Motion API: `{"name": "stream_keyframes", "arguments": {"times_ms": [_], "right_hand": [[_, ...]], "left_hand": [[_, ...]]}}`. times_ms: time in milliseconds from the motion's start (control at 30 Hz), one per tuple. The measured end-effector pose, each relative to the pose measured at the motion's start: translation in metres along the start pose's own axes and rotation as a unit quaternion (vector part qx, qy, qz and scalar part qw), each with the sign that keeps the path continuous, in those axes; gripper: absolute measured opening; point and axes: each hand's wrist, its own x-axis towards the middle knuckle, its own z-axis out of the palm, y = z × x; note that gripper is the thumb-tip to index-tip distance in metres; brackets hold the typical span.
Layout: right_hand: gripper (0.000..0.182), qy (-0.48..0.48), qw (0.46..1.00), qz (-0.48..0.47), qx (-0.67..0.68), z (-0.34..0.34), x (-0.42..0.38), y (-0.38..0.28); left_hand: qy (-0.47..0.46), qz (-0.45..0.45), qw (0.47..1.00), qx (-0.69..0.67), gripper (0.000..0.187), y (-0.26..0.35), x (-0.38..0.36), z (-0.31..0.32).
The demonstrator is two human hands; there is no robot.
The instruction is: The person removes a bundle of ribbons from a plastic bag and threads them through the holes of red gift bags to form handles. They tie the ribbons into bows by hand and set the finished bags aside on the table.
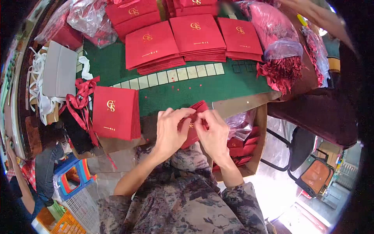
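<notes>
I see both hands pinching one red card (pixel 191 124) at the near table edge: left hand (pixel 170 132) and right hand (pixel 213 134) closed on it. Finished-looking stacks (pixel 187 41) sit far; cards remain in the box (pixel 241 146) right.

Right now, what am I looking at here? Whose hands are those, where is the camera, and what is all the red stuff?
There is no machine here: a person works with bare hands, and the single picture comes from a camera worn on their head, looking down. That is why the edges bend round. The left hand and right hand together hold a small red card with a gold mark, fingers pinching its top edge. On the green table lie stacks of red folders with gold letters, one more red folder pile nearer the left hand, loose red ribbons, and bags of red tassels. Below the table edge sits a cardboard box with more red cards. Another person's arm reaches in at the top right.
</notes>
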Motion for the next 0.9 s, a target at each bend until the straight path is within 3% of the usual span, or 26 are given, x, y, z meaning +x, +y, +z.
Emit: {"name": "stream_keyframes", "arguments": {"times_ms": [167, 233, 333, 400, 533, 600, 733, 800, 867, 900], "right_hand": [[0.012, -0.033, 0.999, 0.028, 0.0, -0.001, 0.004, -0.001], [0.012, -0.039, 0.998, 0.038, 0.015, -0.004, 0.006, 0.0], [0.013, -0.063, 0.976, 0.144, 0.148, -0.005, 0.006, 0.007], [0.012, -0.065, 0.986, 0.117, 0.098, -0.005, 0.002, 0.009], [0.015, -0.093, 0.995, 0.02, 0.04, -0.013, 0.003, 0.009], [0.014, -0.105, 0.994, -0.026, 0.025, -0.023, 0.005, 0.01], [0.013, -0.075, 0.996, -0.044, 0.023, -0.044, 0.015, 0.003], [0.014, -0.074, 0.992, -0.09, 0.049, -0.045, 0.026, 0.007], [0.013, -0.092, 0.985, -0.122, 0.081, -0.039, 0.035, 0.009], [0.012, -0.166, 0.975, -0.12, 0.087, -0.035, 0.04, 0.012]], "left_hand": [[0.037, 0.063, 0.996, 0.046, 0.024, -0.002, -0.005, 0.007], [0.031, 0.05, 0.998, 0.037, 0.023, 0.0, -0.006, 0.004], [0.024, 0.057, 0.998, 0.015, 0.024, -0.006, -0.001, 0.003], [-0.057, 0.015, 0.998, -0.02, 0.026, -0.007, 0.001, 0.0], [-0.069, 0.04, 0.996, -0.025, 0.021, -0.023, 0.003, 0.01], [-0.103, -0.05, 0.976, -0.185, 0.019, -0.026, 0.004, 0.013], [-0.101, -0.081, 0.978, -0.167, 0.029, -0.023, 0.005, 0.008], [-0.079, -0.074, 0.981, -0.159, 0.027, -0.015, 0.002, 0.011], [-0.054, -0.005, 0.995, -0.086, 0.022, -0.016, 0.0, 0.017], [-0.014, 0.027, 0.998, -0.06, 0.02, -0.012, -0.003, 0.018]]}}
